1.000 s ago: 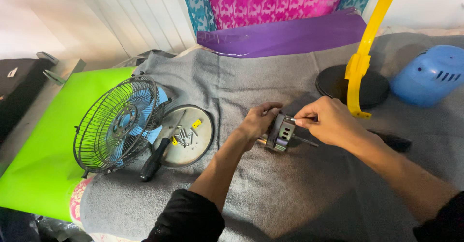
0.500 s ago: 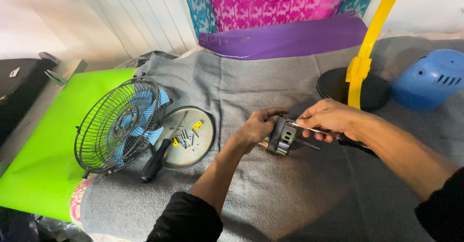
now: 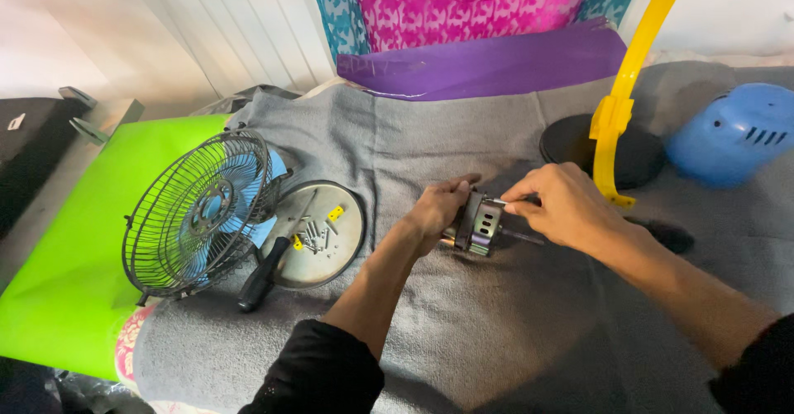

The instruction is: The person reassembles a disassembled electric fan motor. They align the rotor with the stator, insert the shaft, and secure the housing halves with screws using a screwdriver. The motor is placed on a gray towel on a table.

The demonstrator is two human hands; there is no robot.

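Small fan motor (image 3: pixel 480 224) sits mid-cloth, on the grey blanket (image 3: pixel 513 331), held between both hands. Left hand (image 3: pixel 437 207) at the motor's 9 o'clock, fingers curled closed around its back end, bracing it. Right hand (image 3: pixel 562 205) at 3 o'clock, thumb and forefinger pinched shut on the top front edge of the casing; the other fingers loosely folded, touching nothing I can make out. A thin shaft pokes out under the right hand toward 3 o'clock. Whether a screw or tool is in the pinch, cannot tell. To work this well, I judge: keep the left grip firm so the body does not roll, keep the pinch close to the casing, and keep clear of the shaft so it does not bend. At 9 o'clock from the motor, a round metal lid (image 3: pixel 318 232) holding loose screws and small yellow bits; a black-handled screwdriver (image 3: pixel 263 275) lies across its lower edge. Further left, the fan cage (image 3: pixel 197 214) with blue blades. At 2 o'clock, a yellow stand (image 3: pixel 620 108) on a black base, and a blue housing (image 3: pixel 736 133) beyond.
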